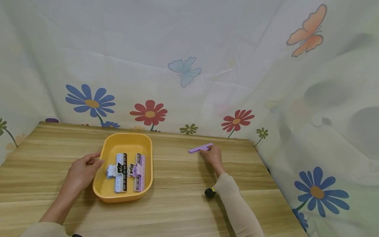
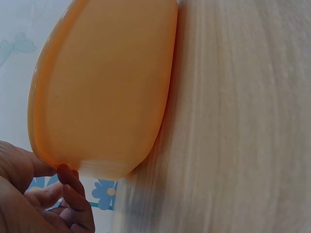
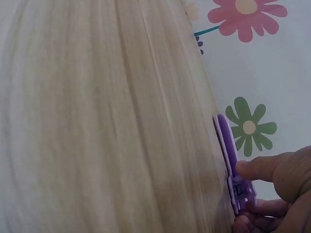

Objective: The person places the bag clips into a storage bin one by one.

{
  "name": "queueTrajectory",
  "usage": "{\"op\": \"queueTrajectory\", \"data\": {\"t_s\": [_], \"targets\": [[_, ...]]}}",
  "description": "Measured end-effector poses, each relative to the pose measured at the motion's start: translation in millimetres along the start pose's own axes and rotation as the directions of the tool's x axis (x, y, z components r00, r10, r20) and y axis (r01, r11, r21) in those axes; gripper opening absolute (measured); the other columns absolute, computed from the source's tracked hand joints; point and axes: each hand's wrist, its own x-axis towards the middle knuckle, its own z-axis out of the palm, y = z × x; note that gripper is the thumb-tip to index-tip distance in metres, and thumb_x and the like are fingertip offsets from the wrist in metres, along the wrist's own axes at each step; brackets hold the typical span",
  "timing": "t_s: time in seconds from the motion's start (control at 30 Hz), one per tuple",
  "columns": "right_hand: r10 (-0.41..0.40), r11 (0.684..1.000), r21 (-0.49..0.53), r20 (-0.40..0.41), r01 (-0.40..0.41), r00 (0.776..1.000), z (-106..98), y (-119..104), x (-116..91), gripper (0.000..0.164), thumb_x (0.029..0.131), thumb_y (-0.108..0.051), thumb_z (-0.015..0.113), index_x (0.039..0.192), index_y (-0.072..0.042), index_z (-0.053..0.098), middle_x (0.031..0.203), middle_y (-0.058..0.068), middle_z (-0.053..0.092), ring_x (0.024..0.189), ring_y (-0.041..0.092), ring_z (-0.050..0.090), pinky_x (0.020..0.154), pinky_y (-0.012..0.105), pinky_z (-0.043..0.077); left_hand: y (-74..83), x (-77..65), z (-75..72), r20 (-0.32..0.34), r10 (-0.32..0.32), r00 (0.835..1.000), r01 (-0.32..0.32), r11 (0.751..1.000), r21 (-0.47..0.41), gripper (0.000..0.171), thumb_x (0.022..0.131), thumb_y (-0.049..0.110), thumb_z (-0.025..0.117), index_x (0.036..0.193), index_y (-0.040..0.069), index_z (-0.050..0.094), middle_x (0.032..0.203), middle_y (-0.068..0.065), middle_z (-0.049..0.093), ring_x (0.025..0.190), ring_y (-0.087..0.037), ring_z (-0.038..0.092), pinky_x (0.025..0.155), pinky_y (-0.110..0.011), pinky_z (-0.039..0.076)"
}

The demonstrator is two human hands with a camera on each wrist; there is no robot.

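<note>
A yellow tray (image 1: 127, 140) stands on the table, and my left hand (image 1: 82, 171) pinches its left rim between thumb and fingers. In the left wrist view, the fingers meet at the rim of the tray's outer wall (image 2: 107, 87). Inside lie several long clips with piano-key patterns: a light blue clip (image 1: 118, 184), a black clip (image 1: 125, 177) beside it, and a purple clip (image 1: 143, 164) against a black-and-white one. To the right, my right hand (image 1: 214, 156) holds another purple clip (image 1: 196, 149) at the table's surface. Thumb and fingertips touch it in the right wrist view (image 3: 228, 141).
The wooden table (image 1: 177, 204) runs back to a white curtain (image 1: 142, 65) printed with flowers and butterflies. More of this cloth hangs along the table's right edge. A small black object (image 1: 210, 193) is at the right sleeve's cuff.
</note>
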Motion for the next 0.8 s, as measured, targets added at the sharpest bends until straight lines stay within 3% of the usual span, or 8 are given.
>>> {"op": "queueTrajectory", "data": {"t_s": [0.27,0.57,0.8], "targets": [[0.007,1.0,0.026,-0.013,-0.007,1.0,-2,1,1,0.03,0.071,-0.018,0.079,0.089,0.004,0.068,0.077,0.009,0.064,0.07,0.021,0.055,0.062,0.032,0.045,-0.8,0.2,-1.1,-0.008,0.024,1.0,-0.024,1.0,0.003,0.062,0.095,0.044,0.045,0.14,0.001,0.038,0.12,-0.026,0.051,0.1,-0.034,0.051,0.071,-0.034,0.044],[-0.021,0.999,0.042,-0.038,0.022,0.999,-7,0,1,0.025,0.071,-0.017,0.078,0.083,0.003,0.068,0.069,0.006,0.061,0.063,0.018,0.051,0.056,0.029,0.041,-0.7,0.0,-1.3,-0.005,0.02,1.0,-0.02,1.0,0.003,0.063,0.095,0.043,0.046,0.14,0.001,0.038,0.119,-0.025,0.051,0.099,-0.033,0.051,0.069,-0.032,0.044],[0.01,0.996,0.089,-0.012,-0.009,1.0,-12,-4,0,0.036,0.073,-0.014,0.077,0.1,0.008,0.067,0.078,0.011,0.063,0.069,0.018,0.053,0.061,0.029,0.043,0.0,0.7,-0.4,0.0,-0.002,1.0,0.002,1.0,0.0,0.062,0.095,0.044,0.046,0.141,0.002,0.037,0.121,-0.025,0.049,0.1,-0.033,0.05,0.07,-0.032,0.044]]}}
